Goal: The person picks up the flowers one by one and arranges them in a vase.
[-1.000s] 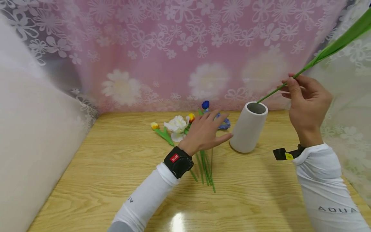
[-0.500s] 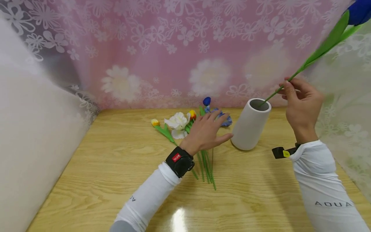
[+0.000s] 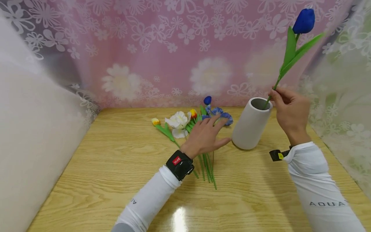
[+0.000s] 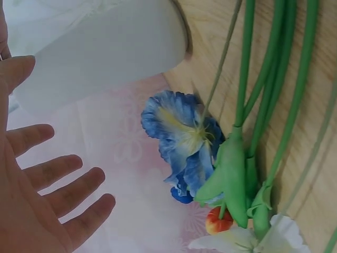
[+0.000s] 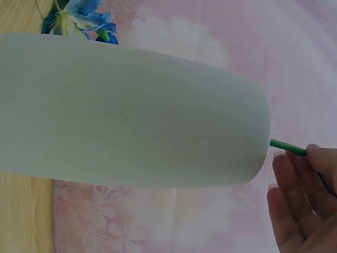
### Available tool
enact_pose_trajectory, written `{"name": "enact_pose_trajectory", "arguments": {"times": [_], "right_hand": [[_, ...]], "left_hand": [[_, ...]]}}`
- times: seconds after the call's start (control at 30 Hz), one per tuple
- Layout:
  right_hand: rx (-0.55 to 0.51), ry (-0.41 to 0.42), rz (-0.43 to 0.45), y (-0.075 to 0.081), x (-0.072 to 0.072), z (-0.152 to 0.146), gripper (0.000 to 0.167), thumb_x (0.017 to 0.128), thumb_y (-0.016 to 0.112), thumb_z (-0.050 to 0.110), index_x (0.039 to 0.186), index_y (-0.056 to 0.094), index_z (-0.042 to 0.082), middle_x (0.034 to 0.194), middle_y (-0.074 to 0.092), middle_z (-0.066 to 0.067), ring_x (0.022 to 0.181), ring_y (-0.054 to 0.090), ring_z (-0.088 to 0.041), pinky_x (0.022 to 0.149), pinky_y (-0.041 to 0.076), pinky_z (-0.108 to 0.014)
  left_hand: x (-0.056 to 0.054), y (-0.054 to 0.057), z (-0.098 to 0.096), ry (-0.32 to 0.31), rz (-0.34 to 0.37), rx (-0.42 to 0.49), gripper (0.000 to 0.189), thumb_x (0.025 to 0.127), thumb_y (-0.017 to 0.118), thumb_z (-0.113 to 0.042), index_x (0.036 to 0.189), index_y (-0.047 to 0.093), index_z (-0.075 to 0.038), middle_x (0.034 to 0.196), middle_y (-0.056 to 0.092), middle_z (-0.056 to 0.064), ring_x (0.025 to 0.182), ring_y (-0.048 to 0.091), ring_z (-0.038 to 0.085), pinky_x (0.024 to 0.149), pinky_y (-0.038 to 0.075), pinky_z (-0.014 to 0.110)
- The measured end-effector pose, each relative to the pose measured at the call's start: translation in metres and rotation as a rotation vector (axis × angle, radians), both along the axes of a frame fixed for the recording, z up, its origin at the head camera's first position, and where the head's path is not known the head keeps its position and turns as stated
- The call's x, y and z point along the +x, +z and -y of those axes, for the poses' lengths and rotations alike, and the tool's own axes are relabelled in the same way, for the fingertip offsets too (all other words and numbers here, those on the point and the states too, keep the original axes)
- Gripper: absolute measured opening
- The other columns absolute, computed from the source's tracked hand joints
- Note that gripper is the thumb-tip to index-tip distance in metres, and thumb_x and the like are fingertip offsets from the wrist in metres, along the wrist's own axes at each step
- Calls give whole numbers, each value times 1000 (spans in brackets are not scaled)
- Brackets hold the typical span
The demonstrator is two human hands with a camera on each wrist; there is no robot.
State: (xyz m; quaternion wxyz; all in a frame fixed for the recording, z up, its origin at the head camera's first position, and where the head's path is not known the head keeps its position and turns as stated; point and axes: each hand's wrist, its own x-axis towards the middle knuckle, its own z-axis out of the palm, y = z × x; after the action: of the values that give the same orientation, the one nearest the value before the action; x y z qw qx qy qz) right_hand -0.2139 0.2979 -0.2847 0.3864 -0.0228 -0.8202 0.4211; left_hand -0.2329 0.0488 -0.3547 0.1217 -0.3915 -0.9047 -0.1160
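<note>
My right hand [image 3: 292, 112] pinches the green stem of a blue tulip [image 3: 304, 21] just above the mouth of a white vase [image 3: 250, 129]. The stem's lower end is inside the vase, hidden by its wall; the bloom leans up and to the right. In the right wrist view a short piece of stem [image 5: 287, 147] shows between the rim and my fingertips. My left hand [image 3: 204, 135] hovers with spread fingers over a bunch of artificial flowers, left of the vase. The left wrist view shows this hand [image 4: 52, 195] apart from the stems, holding nothing.
On the wooden table [image 3: 116, 180] lie a blue iris-like flower [image 3: 226, 118], a small blue tulip [image 3: 207, 100], a white flower [image 3: 177, 120], a red-yellow tulip [image 3: 193, 113] and a yellow-white tulip [image 3: 156, 121]. Their stems point toward me. A pink floral curtain [image 3: 162, 64] hangs behind.
My right hand has moved left and slightly down, the tulip swinging more upright and its stem going deeper into the vase. The blue bloom has come fully into view. My left hand stays nearly still.
</note>
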Motion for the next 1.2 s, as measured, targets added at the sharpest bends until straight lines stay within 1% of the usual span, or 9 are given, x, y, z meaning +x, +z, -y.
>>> {"name": "enact_pose_trajectory", "arguments": {"times": [0.17, 0.23, 0.33, 0.43, 0.57, 0.67, 0.9, 1.07, 1.2], "right_hand": [[82, -53, 59, -4, 2, 2, 32, 91, 67, 29, 112, 73, 6, 100, 71, -12, 73, 55, 13, 69, 44, -9], [91, -51, 65, -5, 2, 2, 32, 91, 67, 30, 112, 73, 7, 103, 70, -14, 74, 54, 14, 70, 45, -9], [86, -50, 74, -8, 4, 2, 33, 91, 66, 33, 112, 73, 9, 103, 71, -9, 75, 55, 11, 70, 44, -10], [71, -49, 65, -9, 7, 2, 33, 91, 66, 33, 109, 74, 7, 95, 70, 1, 75, 55, 5, 70, 42, -13], [58, -38, 31, -11, 11, 6, 31, 91, 66, 30, 104, 74, 3, 83, 62, 15, 72, 55, -1, 68, 41, -15], [56, -17, -9, -12, 13, 11, 29, 90, 68, 28, 102, 74, 2, 81, 61, 19, 70, 56, -1, 65, 41, -16], [67, 94, -100, -14, 21, 29, 22, 89, 70, 20, 97, 75, 0, 78, 62, 17, 65, 57, -3, 60, 42, -16], [63, 178, -75, -24, 20, 43, 17, 88, 71, 14, 98, 74, 1, 77, 63, 13, 64, 59, -2, 60, 45, -12], [89, 249, -37, -38, 16, 52, 14, 88, 71, 10, 99, 74, 2, 79, 67, 2, 63, 59, -4, 59, 45, -12]], "left_hand": [[1, -5, 4, 15, 9, -12, 67, 93, 44, -62, 149, 37, -25, 150, 35, 7, 126, 45, 27, 97, 41, 44], [1, -7, 6, 22, 20, -14, 67, 93, 44, -62, 148, 37, -25, 150, 35, 8, 127, 44, 27, 98, 40, 44], [1, -9, 9, 29, 44, -11, 67, 93, 44, -62, 148, 38, -24, 150, 35, 8, 129, 42, 27, 100, 39, 45], [0, -11, 12, 36, 66, -10, 67, 93, 44, -61, 149, 37, -25, 151, 34, 6, 130, 41, 27, 102, 37, 45], [-1, -14, 19, 51, 80, -15, 67, 93, 44, -62, 149, 36, -26, 150, 34, 6, 129, 42, 27, 102, 37, 46], [-1, -17, 24, 63, 81, -21, 67, 93, 45, -62, 148, 38, -25, 149, 35, 7, 128, 44, 27, 101, 38, 46], [-1, -24, 36, 104, 111, -47, 68, 93, 44, -62, 148, 37, -23, 150, 35, 7, 128, 43, 28, 100, 38, 47], [-2, -29, 45, 128, 113, -68, 67, 94, 44, -61, 148, 38, -23, 148, 37, 8, 128, 43, 29, 100, 37, 48], [-2, -32, 52, 143, 125, -84, 67, 94, 44, -61, 148, 37, -23, 148, 37, 8, 129, 42, 29, 101, 37, 48]]}}
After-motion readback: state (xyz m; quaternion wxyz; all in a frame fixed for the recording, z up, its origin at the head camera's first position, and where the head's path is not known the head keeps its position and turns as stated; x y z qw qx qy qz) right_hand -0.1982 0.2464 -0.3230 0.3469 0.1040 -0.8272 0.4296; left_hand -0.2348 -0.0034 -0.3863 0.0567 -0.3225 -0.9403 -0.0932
